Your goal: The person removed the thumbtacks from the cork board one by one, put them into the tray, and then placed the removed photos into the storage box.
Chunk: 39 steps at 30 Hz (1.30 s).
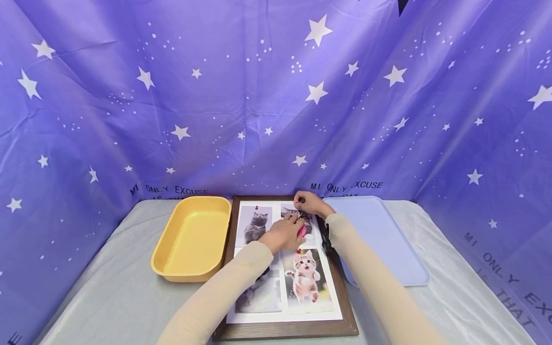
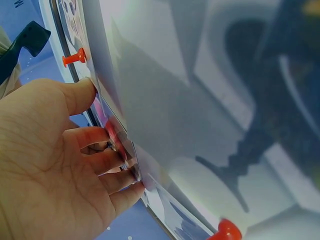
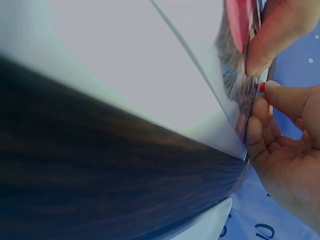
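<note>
A dark-framed board (image 1: 284, 329) with cat photos lies on the table. My left hand (image 1: 284, 232) rests on the upper right photo, a tabby cat with a pink patch (image 1: 302, 231), its fingers extended against the print in the left wrist view. At the top of that same photo, my right hand (image 1: 311, 203) pinches a red push pin (image 3: 261, 87) between thumb and finger. A grey cat photo (image 1: 257, 225) has a red pin at its top. Below my left hand is a kitten photo (image 1: 307, 282), also pinned; the lower left photo (image 1: 258, 299) is partly behind my left arm.
A yellow tray (image 1: 189, 275) stands left of the board. To its right lies a pale blue tray (image 1: 388, 244), partly behind my right arm. A grey cloth (image 1: 116, 278) covers the table, and a purple star-patterned curtain (image 1: 241, 96) hangs around the back and sides.
</note>
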Tool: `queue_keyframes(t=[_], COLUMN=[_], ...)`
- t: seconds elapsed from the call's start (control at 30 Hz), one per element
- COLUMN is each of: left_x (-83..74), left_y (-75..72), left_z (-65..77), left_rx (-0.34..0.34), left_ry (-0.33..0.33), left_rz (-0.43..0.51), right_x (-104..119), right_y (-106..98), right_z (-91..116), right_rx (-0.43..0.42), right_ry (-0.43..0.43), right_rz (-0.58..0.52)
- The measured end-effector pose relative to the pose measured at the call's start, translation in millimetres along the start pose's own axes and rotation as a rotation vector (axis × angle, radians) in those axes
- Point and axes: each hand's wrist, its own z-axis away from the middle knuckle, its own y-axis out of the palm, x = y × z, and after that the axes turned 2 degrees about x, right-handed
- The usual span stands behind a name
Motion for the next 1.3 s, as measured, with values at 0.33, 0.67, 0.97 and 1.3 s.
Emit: queue_keyframes(t=[0.33,0.67,0.97,1.3], left_x=[1.0,0.6,0.9,0.4], left_y=[3.0,3.5,2.7,2.0], left_z=[-2.4,-1.1,-2.2,-1.0], left_rx=[-0.003,-0.011,-0.010,-0.013], left_ry=[-0.002,-0.001,0.000,0.004], left_rz=[-0.008,-0.009,-0.009,-0.001], right_x=[-1.5,-1.8,-1.3,-2.0], right_y=[-0.4,-0.5,-1.4,-0.7], right_z=[1.1,2.0,1.4,1.1], right_rx=[0.011,0.010,0.011,0.010], right_ry=[0.017,0.013,0.003,0.013], right_rz=[-0.020,-0.030,-0.039,-0.027])
